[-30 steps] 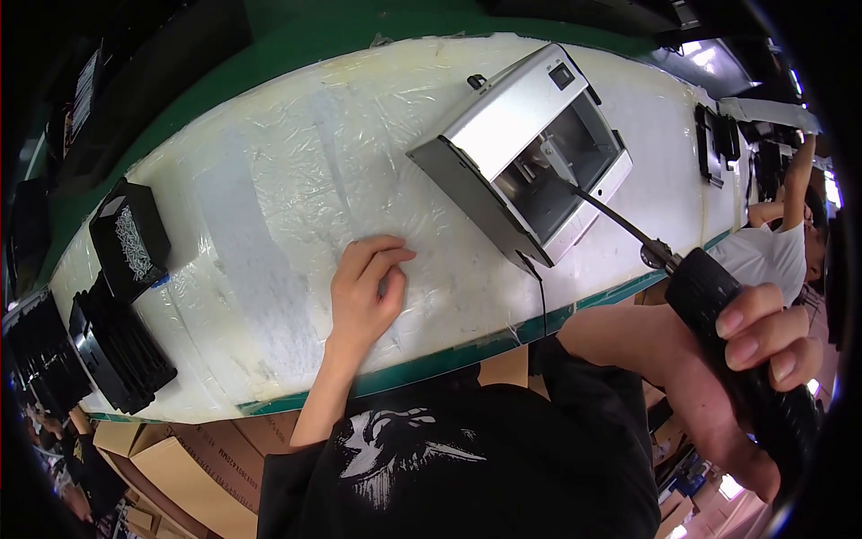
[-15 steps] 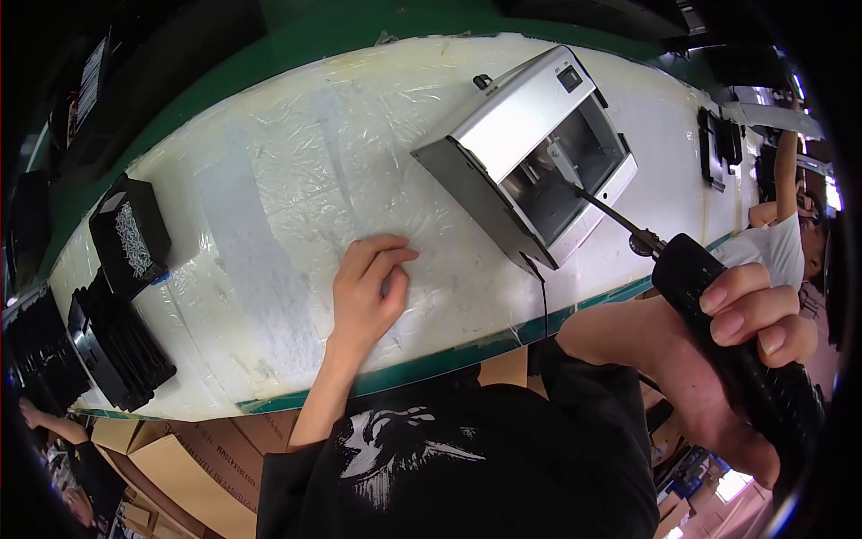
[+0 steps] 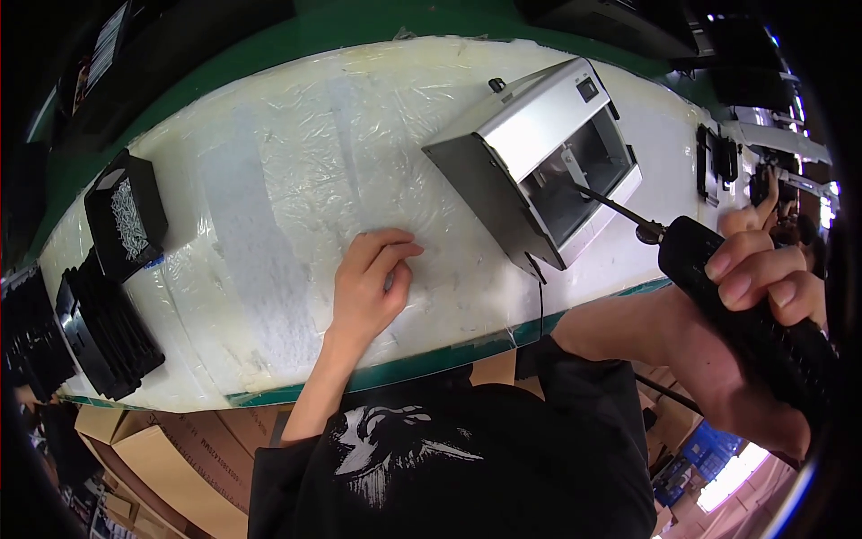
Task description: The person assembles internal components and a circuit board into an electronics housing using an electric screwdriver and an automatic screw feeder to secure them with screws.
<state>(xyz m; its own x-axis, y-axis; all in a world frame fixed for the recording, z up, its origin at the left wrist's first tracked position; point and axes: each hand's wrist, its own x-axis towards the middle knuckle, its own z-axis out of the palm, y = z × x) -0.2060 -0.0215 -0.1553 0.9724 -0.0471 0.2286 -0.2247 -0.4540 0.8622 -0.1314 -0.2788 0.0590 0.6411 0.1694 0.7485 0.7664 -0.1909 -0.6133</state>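
My right hand (image 3: 765, 266) is closed round the black body of an electric screwdriver (image 3: 690, 260). Its long thin bit reaches left into the open front of a silver-grey metal housing (image 3: 548, 121), which stands tilted on the table. A rocker switch (image 3: 587, 89) sits on the housing's top face, and a light metal bracket (image 3: 573, 168) shows inside. Where the bit's tip rests inside is too small to tell. My left hand (image 3: 370, 286) lies on the plastic-covered table left of the housing, fingers loosely bent and thumb apart, holding nothing.
A black bin of screws (image 3: 130, 220) stands at the left, with stacked black plastic parts (image 3: 109, 332) nearer me. More black parts (image 3: 712, 163) lie at the far right. A thin black cord (image 3: 541, 310) hangs over the front edge. Cardboard boxes (image 3: 184, 463) stand below. Another person's arm (image 3: 770, 193) shows at right.
The view has shifted slightly, so the housing sits a little lower and further right. The screwdriver bit still reaches into it. My left hand keeps its pose on the table.
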